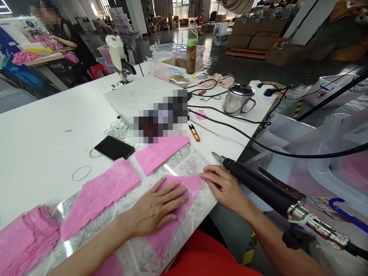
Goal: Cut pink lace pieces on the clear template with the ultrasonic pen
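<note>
My left hand [156, 207] lies flat, fingers spread, on a pink triangular fabric piece [169, 230] over a patterned clear sheet. At the fabric's right corner, my right hand [222, 186] pinches the tip between thumb and fingers. A flat pink strip [161, 151] is just beyond the fabric. To the left are a lace-edged pink piece [103, 195] and a stack of folded pink pieces [28, 237]. A black pen-like tool [258, 186] on a stand points toward the table beside my right hand.
Beyond the fabric are a black phone [114, 148], orange snips [194, 132], a metal mug [238, 99], a green-capped bottle [191, 57] and a white machine [117, 57]. Black cables cross the right side. Clear bins [281, 130] stand right of the table; a person sits at the back left.
</note>
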The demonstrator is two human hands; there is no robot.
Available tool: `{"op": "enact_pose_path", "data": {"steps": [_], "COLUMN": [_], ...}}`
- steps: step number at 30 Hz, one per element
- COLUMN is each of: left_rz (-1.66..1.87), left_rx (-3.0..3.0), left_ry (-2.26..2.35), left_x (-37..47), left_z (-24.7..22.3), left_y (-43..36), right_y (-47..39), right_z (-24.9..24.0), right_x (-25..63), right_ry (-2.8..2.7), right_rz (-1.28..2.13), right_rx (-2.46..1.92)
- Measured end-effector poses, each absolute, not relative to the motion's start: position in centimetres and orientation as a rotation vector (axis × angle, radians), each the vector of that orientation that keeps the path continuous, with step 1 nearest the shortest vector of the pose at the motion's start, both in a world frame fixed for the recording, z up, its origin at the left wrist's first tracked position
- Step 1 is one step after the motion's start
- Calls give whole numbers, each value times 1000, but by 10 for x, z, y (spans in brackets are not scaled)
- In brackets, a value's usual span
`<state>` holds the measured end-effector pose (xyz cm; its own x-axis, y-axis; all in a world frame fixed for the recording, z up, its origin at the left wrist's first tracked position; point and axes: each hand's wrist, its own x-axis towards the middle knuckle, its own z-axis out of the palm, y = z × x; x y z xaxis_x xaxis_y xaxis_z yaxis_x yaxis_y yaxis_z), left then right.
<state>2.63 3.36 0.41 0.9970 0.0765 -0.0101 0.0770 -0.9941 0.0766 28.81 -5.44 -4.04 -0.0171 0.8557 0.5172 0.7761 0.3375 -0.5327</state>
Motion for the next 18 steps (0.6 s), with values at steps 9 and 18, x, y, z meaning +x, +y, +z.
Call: {"op": "enact_pose_path", "data": {"steps": [9, 18], "left_rz": [-35, -53], "left_rx": [3090, 3042], "left_ry": [34, 17], "left_x": [25, 27], "left_z": [6, 8], "left_y": [38, 37], "right_y": [-56, -59], "right_z": [-41, -44], "right_x": [288, 288], "right_ry": [-1824, -1791], "right_rz": [107, 90], "right_rx": [-1398, -1353]}}
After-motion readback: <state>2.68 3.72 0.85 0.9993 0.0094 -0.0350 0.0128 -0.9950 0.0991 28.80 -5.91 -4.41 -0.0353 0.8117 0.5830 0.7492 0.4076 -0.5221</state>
